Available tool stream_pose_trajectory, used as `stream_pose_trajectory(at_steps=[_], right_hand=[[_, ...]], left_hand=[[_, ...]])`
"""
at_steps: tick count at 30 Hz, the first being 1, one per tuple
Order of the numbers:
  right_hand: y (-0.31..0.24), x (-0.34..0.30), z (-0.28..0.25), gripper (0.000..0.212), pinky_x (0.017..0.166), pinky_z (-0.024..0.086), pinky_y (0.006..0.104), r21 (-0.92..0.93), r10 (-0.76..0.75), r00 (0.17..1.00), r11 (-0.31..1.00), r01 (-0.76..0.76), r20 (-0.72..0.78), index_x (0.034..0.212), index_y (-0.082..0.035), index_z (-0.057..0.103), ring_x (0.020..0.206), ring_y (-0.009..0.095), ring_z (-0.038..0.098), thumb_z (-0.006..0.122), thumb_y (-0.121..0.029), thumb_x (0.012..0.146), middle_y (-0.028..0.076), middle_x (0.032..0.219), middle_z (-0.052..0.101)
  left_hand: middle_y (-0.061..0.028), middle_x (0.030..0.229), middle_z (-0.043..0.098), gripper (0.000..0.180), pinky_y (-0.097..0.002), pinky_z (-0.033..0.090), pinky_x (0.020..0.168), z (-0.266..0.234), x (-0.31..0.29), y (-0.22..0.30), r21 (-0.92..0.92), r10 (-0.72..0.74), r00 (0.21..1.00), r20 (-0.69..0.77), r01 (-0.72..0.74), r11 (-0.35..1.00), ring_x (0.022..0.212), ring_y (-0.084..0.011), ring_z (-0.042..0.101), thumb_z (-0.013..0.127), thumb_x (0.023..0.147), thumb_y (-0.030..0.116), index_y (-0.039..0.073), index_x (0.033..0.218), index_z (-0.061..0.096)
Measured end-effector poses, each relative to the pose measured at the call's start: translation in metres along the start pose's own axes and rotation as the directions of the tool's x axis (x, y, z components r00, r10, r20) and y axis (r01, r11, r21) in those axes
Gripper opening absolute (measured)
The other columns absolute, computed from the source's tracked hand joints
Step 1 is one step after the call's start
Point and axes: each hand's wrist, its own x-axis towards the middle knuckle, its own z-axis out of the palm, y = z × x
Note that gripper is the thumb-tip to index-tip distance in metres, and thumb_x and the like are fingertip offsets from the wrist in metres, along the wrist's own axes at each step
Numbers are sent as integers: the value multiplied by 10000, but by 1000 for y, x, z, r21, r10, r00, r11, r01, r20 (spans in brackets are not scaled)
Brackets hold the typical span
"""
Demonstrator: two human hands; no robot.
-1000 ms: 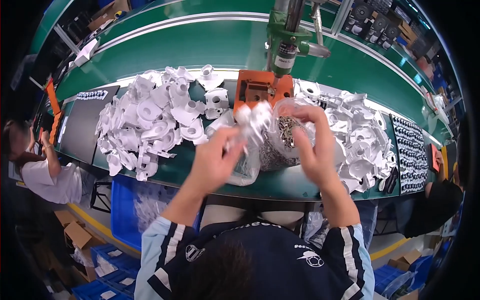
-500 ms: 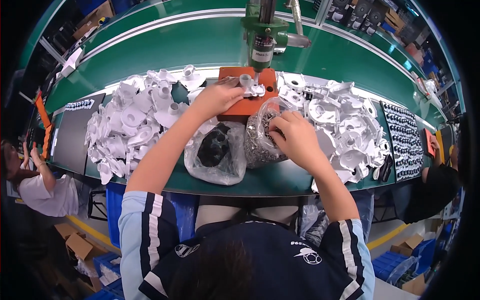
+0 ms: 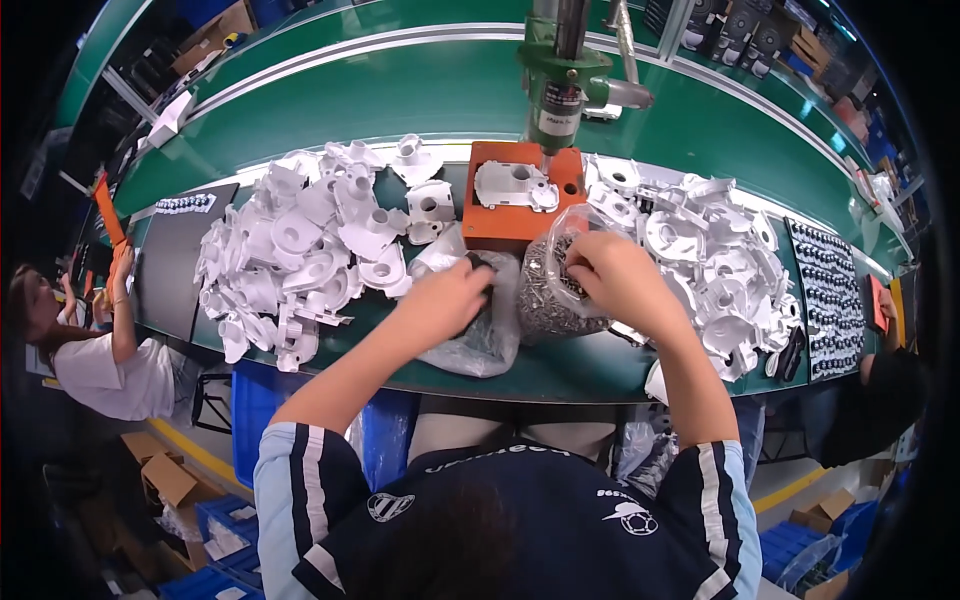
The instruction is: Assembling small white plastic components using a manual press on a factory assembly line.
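My left hand (image 3: 445, 300) reaches into a clear plastic bag (image 3: 480, 352) of black pieces. Its fingers are drawn together at the bag's mouth, and what they pinch is too hidden to name. My right hand (image 3: 625, 278) dips, fingers curled and closed, into another clear bag of small metal screws (image 3: 550, 288); anything between its fingertips is out of sight. Beyond both hands a white plastic housing (image 3: 517, 186) lies on an orange fixture block (image 3: 492, 228). A green spindle machine (image 3: 556, 95) stands over that block, its thin tip near the housing's right side.
Heaps of white housings lie on the left (image 3: 295, 235) and right (image 3: 715, 265) of the green table (image 3: 400, 105). A tray of small dark-and-white parts (image 3: 828, 295) sits far right; a dark board (image 3: 185, 265) lies far left. Other people work at both sides.
My left hand has left the white housing on the orange block and come down to the bag of black pieces. My right hand stays in the screw bag. The whole view has shifted slightly.
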Motion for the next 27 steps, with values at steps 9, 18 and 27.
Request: stream_pose_trajectory(at_steps=[9,18,27], right_hand=[[4,-4,-19,113,634,455,277,273,51,998,960,-61,46,848,25,610,683,174,564,614,-3,738,98,756,595],[30,-1,-60,118,663,450,208,660,257,956,696,-283,139,902,17,636,749,66,548,616,-12,789,20,817,622],[81,81,-57,84,624,424,199,617,312,936,707,-345,165,864,11,632,669,60,505,580,-35,816,10,784,606]], left_hand=[[-178,904,572,316,-455,472,673,16,4,3,-23,-157,984,88,159,987,791,-375,587,622,764,147,32,1011,460],[-49,687,595,177,-248,432,561,-51,27,-18,-579,-284,942,181,336,743,626,-110,588,610,787,129,31,932,584],[-39,707,621,202,-265,444,595,-93,180,-49,-571,-41,991,126,106,814,624,-134,607,662,771,221,35,790,583]])
